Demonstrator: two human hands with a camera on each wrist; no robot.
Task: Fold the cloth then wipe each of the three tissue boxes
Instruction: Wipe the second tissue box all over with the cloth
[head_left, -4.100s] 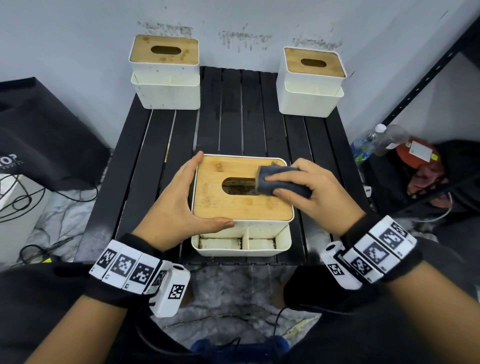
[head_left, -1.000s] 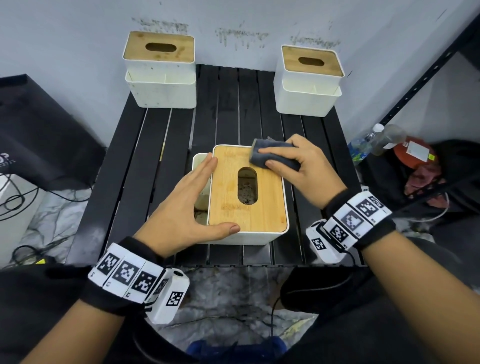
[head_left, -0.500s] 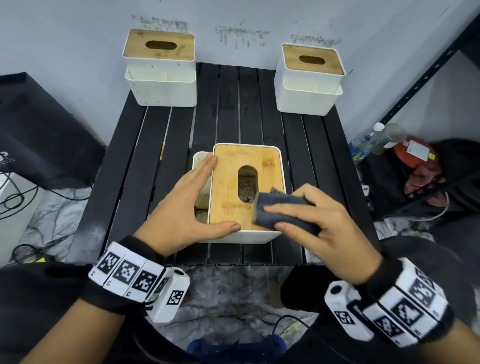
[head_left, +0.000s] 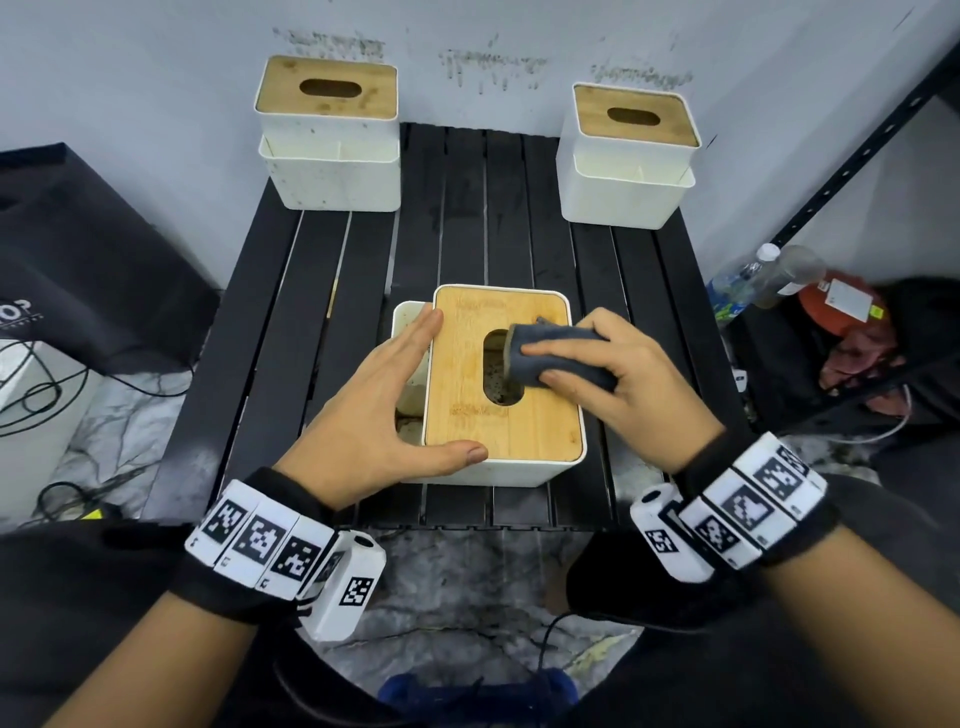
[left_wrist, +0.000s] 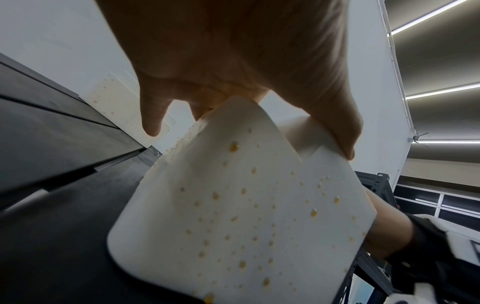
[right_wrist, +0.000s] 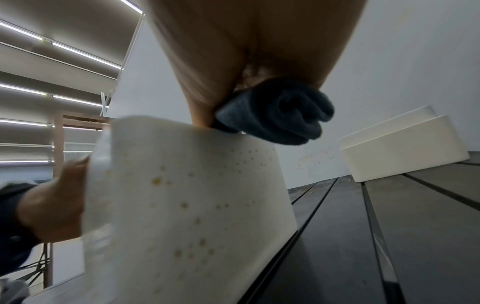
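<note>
A white tissue box (head_left: 511, 470) with a bamboo lid (head_left: 462, 384) stands near the front of the black slatted table (head_left: 291, 322). My left hand (head_left: 384, 410) braces its left side, fingers straight along the lid edge and thumb across the near corner. In the left wrist view that box (left_wrist: 241, 205) shows yellow specks under my left hand (left_wrist: 233, 61). My right hand (head_left: 618, 384) grips a folded dark grey cloth (head_left: 550, 345) and presses it on the lid beside the slot. The right wrist view shows the cloth (right_wrist: 280, 115) at the top edge of the box (right_wrist: 187, 205). Two more tissue boxes stand at the back left (head_left: 330, 140) and back right (head_left: 631, 161).
A black bag (head_left: 78, 260) and cables lie to the left of the table. A plastic bottle (head_left: 753, 275) and red items sit low on the right by a metal rack. The wall is close behind the back boxes.
My right hand has carried the cloth from the lid's near right corner back up to beside the slot. The box was turned a quarter turn earlier. My left hand stays put.
</note>
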